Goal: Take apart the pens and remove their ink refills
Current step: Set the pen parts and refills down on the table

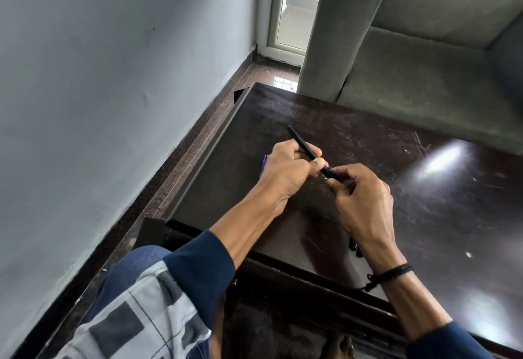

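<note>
A black pen (302, 143) is held over the dark table (410, 189), its far end pointing up and away to the left. My left hand (285, 169) grips the pen's barrel with fingers and thumb curled round it. My right hand (362, 197) pinches the pen's near end at the fingertips. A blue pen (263, 165) lies on the table behind my left hand, mostly hidden. Dark pen parts (355, 247) lie on the table under my right wrist, partly hidden.
A grey sofa (424, 56) stands against the table's far edge. A pale wall (113, 75) runs along the left, with a strip of dark floor between it and the table. My knee in checked cloth (135, 302) sits at the table's near left corner.
</note>
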### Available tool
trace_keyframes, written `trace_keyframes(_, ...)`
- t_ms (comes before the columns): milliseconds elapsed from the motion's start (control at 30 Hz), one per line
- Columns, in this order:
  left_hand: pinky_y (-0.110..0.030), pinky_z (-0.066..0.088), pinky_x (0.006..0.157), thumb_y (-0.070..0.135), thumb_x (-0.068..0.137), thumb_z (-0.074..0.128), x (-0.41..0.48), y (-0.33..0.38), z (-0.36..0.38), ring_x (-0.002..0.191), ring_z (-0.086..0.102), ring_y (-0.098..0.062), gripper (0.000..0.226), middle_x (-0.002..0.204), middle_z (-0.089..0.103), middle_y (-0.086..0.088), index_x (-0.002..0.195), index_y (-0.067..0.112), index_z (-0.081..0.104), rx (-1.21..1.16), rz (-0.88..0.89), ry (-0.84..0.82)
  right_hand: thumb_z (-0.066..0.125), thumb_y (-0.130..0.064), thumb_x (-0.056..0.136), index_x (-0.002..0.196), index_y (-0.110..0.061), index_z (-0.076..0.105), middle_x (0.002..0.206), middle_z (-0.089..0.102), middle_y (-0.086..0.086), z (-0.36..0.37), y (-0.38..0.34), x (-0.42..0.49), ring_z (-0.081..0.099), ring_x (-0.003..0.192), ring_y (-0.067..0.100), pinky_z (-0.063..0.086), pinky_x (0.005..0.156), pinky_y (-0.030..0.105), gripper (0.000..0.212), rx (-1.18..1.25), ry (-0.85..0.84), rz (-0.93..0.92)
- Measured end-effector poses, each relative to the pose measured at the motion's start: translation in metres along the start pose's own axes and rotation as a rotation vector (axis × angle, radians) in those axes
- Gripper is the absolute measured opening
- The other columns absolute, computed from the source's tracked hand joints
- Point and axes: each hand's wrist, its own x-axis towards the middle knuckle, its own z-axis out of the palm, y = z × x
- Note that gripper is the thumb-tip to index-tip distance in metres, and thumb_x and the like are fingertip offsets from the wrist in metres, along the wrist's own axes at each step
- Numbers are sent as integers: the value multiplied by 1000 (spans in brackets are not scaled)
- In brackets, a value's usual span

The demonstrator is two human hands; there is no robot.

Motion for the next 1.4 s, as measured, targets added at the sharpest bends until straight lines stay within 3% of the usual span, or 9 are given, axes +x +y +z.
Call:
trace_keyframes(167, -22, 58, 68, -6, 87, 71, 0, 7, -1, 69, 68, -11, 15, 80, 73, -7, 96, 6, 68, -107, -7, -22, 75, -13, 89, 98, -22, 77, 85, 67, -11, -8, -6, 7, 64, 81, 17, 49, 74, 33, 12, -24, -23, -29)
trace_keyframes(333, -31, 63, 77, -2, 87, 74, 1, 15, -10, 81, 75, -22, 41, 93, 76, -17, 121, 12, 56, -203, 29, 102, 79, -22, 87, 95, -28, 78, 80, 69, -15, -18, -9, 16, 65, 79, 7, 51, 74, 29, 10, 12, -18, 44)
trace_keyframes(500, -28, 62, 78, -3, 92, 68, 9, 13, -19, 89, 76, -22, 24, 95, 77, -12, 112, 9, 61, -257, 28, 261, 81, -23, 85, 88, -29, 75, 72, 70, -16, -20, 1, 14, 66, 75, 2, 54, 76, 32, 9, 4, -31, 132)
trace_keyframes(633, -28, 62, 77, -5, 91, 68, 14, 8, -21, 88, 77, -26, 14, 96, 74, -17, 104, 2, 67, -299, -6, 297, 80, -19, 86, 89, -27, 75, 82, 70, -14, -20, 4, 18, 66, 82, 4, 52, 82, 33, 10, 8, -1, 129)
trace_keyframes(800, -29, 61, 86, 2, 91, 69, 21, 3, -28, 88, 75, -15, 15, 93, 76, -6, 103, 10, 75, -106, -1, 307, 76, -16, 88, 93, -26, 76, 95, 68, -9, -13, 13, 26, 63, 85, 8, 44, 80, 29, 11, -42, -17, 126)
trace_keyframes(967, -33, 58, 93, 8, 89, 69, 21, 5, -33, 93, 72, -11, 15, 93, 76, 1, 98, 16, 78, -6, -26, 325, 76, -18, 88, 93, -29, 73, 85, 72, -13, -4, 21, 31, 67, 81, 7, 48, 79, 29, 12, -37, -121, 206)
trace_keyframes(1133, -35, 61, 87, 11, 86, 75, 21, 6, -39, 89, 75, -16, 5, 87, 78, -5, 87, 15, 77, -31, -91, 289, 76, -18, 90, 119, -43, 70, 92, 65, -11, -4, 23, 37, 63, 86, 11, 50, 84, 33, 39, -6, -276, 83)
trace_keyframes(1300, -30, 61, 82, 16, 89, 74, 20, 12, -40, 86, 72, -14, 2, 92, 76, -6, 89, 14, 75, -55, -102, 286, 77, -21, 90, 97, -32, 77, 90, 71, -13, -6, 24, 40, 64, 84, 1, 45, 74, 21, 13, 45, -247, 70)
trace_keyframes(1400, -33, 56, 90, 18, 90, 71, 18, 19, -41, 86, 63, -10, 2, 88, 70, 3, 89, 17, 73, -106, -79, 349, 77, -18, 90, 93, -27, 77, 85, 73, -8, -6, 24, 42, 65, 79, 5, 45, 70, 18, 9, 71, -186, 102)
